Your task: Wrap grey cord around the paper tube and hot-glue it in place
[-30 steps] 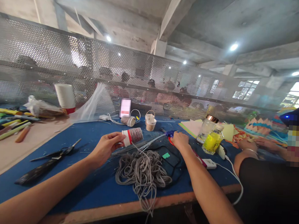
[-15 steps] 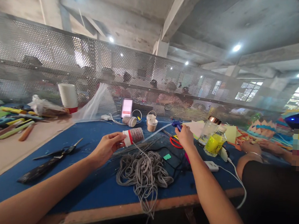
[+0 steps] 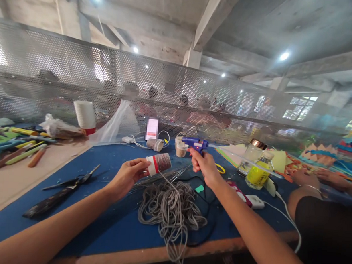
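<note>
My left hand (image 3: 128,176) is closed round the white end of a paper cup (image 3: 159,163) held on its side; grey cord is wound over part of the cup. From the cup the cord runs down to a loose grey pile (image 3: 170,207) on the blue table mat (image 3: 107,159). My right hand (image 3: 203,165) grips a blue glue gun (image 3: 193,143), lifted above the mat with its nozzle pointing left, level with the cup. A clear glue stick (image 3: 243,156) juts out to the right from the gun's back.
Scissors (image 3: 73,182) and a dark tool lie left on the mat. Two small cups (image 3: 181,147), a stack of white cups (image 3: 85,117), a yellow bottle (image 3: 256,171), a white charger (image 3: 254,201) and coloured paper stand around. A neighbour's arms (image 3: 311,185) rest at the right. Mesh fencing runs behind.
My right hand picked the blue glue gun up off the mat and brought it left and up toward the cup. The left hand and its cup have barely moved.
</note>
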A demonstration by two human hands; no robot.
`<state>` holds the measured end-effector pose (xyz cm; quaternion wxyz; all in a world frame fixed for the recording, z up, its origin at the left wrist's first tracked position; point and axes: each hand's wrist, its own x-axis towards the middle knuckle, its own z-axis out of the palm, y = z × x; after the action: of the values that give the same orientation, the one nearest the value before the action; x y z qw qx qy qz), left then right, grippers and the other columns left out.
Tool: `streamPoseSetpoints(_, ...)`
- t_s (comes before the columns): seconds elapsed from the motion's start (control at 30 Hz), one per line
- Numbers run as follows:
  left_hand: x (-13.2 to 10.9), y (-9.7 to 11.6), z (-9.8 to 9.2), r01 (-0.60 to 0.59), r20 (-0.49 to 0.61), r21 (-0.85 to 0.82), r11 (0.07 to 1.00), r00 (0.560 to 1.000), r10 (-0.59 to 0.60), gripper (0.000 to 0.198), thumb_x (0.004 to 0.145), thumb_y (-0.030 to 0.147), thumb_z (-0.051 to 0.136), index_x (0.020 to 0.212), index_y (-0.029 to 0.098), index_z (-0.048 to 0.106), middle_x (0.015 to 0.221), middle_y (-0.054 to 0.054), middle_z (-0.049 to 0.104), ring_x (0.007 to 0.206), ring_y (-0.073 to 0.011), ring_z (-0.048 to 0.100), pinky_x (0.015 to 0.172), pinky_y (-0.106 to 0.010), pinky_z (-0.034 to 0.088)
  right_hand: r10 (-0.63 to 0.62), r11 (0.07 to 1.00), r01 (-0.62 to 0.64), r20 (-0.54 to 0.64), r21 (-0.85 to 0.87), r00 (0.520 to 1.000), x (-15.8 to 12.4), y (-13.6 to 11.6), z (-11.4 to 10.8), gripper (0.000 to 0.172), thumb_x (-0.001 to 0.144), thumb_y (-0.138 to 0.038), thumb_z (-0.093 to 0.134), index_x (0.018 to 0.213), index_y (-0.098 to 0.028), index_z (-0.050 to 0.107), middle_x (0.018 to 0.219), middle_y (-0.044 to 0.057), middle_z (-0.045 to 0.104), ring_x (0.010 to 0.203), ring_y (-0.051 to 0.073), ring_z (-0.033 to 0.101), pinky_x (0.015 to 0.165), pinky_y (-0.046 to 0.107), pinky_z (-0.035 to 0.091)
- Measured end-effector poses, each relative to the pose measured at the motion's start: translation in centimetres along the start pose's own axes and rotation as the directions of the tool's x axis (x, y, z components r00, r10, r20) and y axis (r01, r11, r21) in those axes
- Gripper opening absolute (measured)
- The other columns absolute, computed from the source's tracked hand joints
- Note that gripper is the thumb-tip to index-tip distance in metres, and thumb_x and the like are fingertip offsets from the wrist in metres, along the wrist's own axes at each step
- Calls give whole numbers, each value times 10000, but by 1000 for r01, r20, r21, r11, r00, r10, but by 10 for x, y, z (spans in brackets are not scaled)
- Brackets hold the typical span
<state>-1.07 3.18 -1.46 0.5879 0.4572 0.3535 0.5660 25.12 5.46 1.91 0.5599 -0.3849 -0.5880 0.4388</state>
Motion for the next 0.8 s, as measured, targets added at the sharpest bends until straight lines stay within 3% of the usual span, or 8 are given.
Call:
streamPoseSetpoints(0.17, 0, 0, 1, 0, -24, -2, 1000, 1000, 0, 186, 675, 279, 805, 763, 133, 732, 757, -57, 708, 671, -139, 631, 665, -238, 511, -2, 992, 15, 107, -123, 994, -29, 2, 27, 353, 793, -511, 651, 888, -172, 674, 462, -78, 411, 372, 69, 372, 370, 200, 364)
streamPoseSetpoints(0.37, 0, 1, 1, -35, -35, 32, 999, 999, 36, 177, 675, 286, 798, 751, 137, 740, 758, -58, 710, 657, -139, 625, 655, -247, 505, -41, 965, 61, 83, -255, 996, -37, 7, 26, 320, 787, -513, 662, 890, -210, 674, 520, -52, 515, 381, 85, 395, 364, 216, 377)
streamPoseSetpoints(0.53, 0, 0, -1, -63, -21, 56, 996, 998, 64, 154, 704, 287, 781, 742, 147, 730, 728, -30, 685, 661, -126, 609, 666, -236, 495, -187, 856, 234, 146, -461, 971, -43, 5, 21, 303, 822, -504, 637, 819, -206, 695, 700, 7, 654, 662, 160, 608, 604, 251, 478)
streamPoseSetpoints(0.67, 0, 1, 0, -76, -39, 75, 994, 996, 79, 163, 698, 290, 789, 748, 144, 736, 696, -21, 662, 653, -123, 591, 652, -227, 490, -266, 795, 358, 248, -491, 932, -46, 0, 22, 294, 857, -479, 611, 761, -202, 633, 715, -6, 626, 685, 145, 577, 655, 247, 457)
streamPoseSetpoints(0.8, 0, 1, -1, -67, -53, 70, 995, 996, 71, 173, 695, 303, 794, 733, 145, 732, 699, -20, 651, 666, -125, 584, 652, -224, 491, -265, 764, 406, 330, -501, 906, -47, -1, 23, 297, 870, -475, 603, 767, -197, 602, 721, -12, 570, 677, 130, 529, 636, 235, 427)
